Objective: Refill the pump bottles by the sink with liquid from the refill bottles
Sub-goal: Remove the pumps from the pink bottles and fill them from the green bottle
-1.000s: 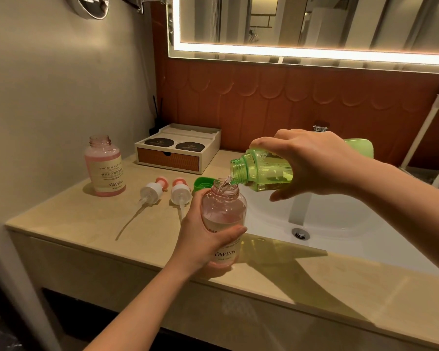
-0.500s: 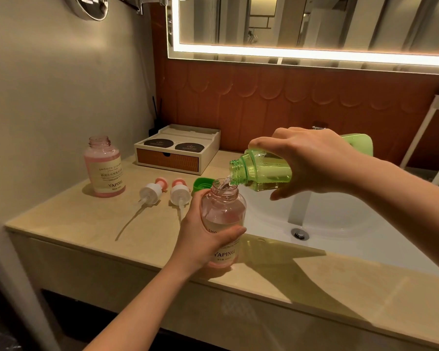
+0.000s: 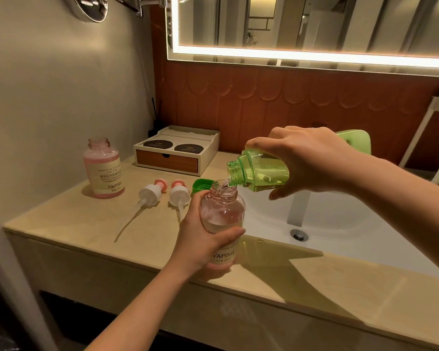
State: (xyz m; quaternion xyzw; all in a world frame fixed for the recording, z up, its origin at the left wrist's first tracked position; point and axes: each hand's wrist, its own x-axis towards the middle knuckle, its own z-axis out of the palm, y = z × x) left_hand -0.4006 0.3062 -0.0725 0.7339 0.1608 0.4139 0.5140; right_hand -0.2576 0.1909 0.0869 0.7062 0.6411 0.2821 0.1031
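Observation:
My left hand (image 3: 200,239) grips an open pink pump bottle (image 3: 223,211) standing on the counter edge by the sink. My right hand (image 3: 309,160) holds a green refill bottle (image 3: 259,173) tipped sideways, its mouth over the pink bottle's neck, and a thin clear stream runs in. A second open pink bottle (image 3: 104,171), nearly full, stands at the far left by the wall. Two white pump heads (image 3: 151,192) (image 3: 179,193) with long tubes lie on the counter between the bottles. A green cap (image 3: 199,185) lies behind the held bottle.
A white sink basin (image 3: 327,224) with a drain (image 3: 299,234) fills the counter's right side. A white and orange drawer box (image 3: 178,153) sits against the tiled back wall. A lit mirror (image 3: 302,26) hangs above. The beige counter (image 3: 86,224) ends at a front edge close to me.
The pouring goes on with both hands almost still. The green bottle is tipped slightly further and the liquid in the pink bottle stands a little higher.

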